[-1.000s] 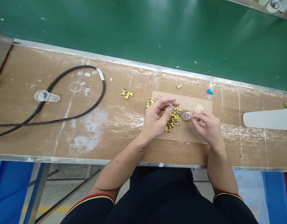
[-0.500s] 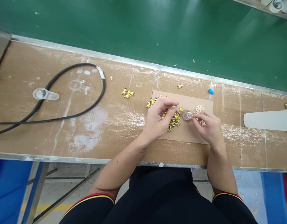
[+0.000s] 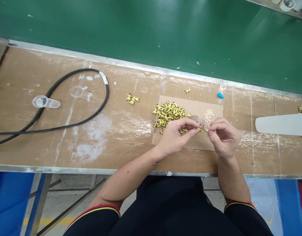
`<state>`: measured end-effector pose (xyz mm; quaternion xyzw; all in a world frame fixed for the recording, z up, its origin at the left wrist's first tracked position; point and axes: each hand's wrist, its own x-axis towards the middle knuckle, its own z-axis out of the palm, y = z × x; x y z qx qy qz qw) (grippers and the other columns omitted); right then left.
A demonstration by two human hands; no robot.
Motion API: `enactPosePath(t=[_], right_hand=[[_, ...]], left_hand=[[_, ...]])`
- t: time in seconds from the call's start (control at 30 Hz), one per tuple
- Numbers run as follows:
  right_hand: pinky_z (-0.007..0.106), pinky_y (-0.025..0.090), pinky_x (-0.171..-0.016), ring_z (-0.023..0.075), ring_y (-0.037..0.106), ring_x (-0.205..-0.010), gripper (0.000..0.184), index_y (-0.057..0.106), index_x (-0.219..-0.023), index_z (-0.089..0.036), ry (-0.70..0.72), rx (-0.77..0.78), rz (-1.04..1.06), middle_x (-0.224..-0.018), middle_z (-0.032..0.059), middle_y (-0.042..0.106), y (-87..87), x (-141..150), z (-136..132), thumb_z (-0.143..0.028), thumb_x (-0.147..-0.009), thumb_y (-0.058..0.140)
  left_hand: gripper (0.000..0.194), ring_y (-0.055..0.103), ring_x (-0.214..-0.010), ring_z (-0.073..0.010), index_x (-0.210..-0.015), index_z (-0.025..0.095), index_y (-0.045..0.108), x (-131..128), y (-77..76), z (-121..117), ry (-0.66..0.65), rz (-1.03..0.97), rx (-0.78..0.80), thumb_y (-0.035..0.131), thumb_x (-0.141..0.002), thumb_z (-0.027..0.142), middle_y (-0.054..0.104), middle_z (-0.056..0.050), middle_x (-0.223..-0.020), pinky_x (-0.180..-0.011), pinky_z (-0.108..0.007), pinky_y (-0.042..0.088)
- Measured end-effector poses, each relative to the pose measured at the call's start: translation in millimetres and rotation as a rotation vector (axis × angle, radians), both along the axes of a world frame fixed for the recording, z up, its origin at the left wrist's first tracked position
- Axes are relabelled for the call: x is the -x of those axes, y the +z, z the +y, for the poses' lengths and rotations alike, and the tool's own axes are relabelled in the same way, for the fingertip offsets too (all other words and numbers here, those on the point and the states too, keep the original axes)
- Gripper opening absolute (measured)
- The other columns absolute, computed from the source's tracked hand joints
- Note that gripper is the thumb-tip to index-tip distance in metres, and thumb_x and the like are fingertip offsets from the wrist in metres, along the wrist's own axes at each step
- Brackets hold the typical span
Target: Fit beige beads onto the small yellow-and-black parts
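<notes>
My left hand [image 3: 177,135] pinches a small yellow figure [image 3: 200,130] between thumb and forefinger, over a flat cardboard piece [image 3: 197,144]. Close to its right, my right hand [image 3: 225,137] is closed with thumb and forefinger pressed together; whatever sits in that pinch is too small to make out. Behind the fingertips stands a small clear round cup [image 3: 197,120], partly covered by my left hand. A pile of yellow figures with dark ends [image 3: 169,113] lies to the left on the cardboard. Tiny beige pieces [image 3: 208,117] are heaped just behind my right hand.
Three or so loose figures [image 3: 132,99] lie left of the cardboard, one figure [image 3: 187,90] behind it. A blue cone-shaped piece [image 3: 220,95] is at the back. A black cable [image 3: 67,126] and a clear scoop-like piece [image 3: 46,102] lie left, a white strip [image 3: 281,125] right.
My left hand has come from over the figure pile toward the right and nearer me, now with a yellow figure. My right hand has drawn back from the clear cup toward the left fingertips.
</notes>
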<state>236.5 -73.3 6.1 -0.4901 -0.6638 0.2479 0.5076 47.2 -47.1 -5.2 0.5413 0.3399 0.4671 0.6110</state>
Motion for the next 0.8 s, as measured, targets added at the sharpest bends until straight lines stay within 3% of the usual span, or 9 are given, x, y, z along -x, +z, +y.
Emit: enactPosePath(t=[0.27, 0.8], right_hand=[[0.038, 0.059, -0.074, 0.0212, 0.070, -0.081, 0.010, 0.070, -0.084, -0.025, 0.027, 0.054, 0.017, -0.082, 0.0034, 0.071, -1.2, 7.5, -2.1, -0.015, -0.085, 0.068], [0.035, 0.059, -0.071, 0.0196, 0.070, -0.078, 0.014, 0.070, -0.084, -0.025, 0.036, 0.084, -0.025, -0.083, 0.0024, 0.074, 0.2, 10.1, -1.7, -0.011, -0.083, 0.066]], left_hand=[[0.010, 0.074, -0.083, -0.0147, -0.093, 0.020, 0.079, -1.2, -3.9, -0.5, 0.035, -0.005, -0.118, 0.073, -0.088, 0.013, 0.080, -0.005, -0.091, -0.077, -0.027, 0.063], [0.012, 0.077, -0.084, -0.0150, -0.092, 0.020, 0.079, -1.8, -0.7, -1.2, 0.069, 0.106, -0.256, 0.071, -0.091, 0.011, 0.081, -0.005, -0.090, -0.081, -0.028, 0.064]])
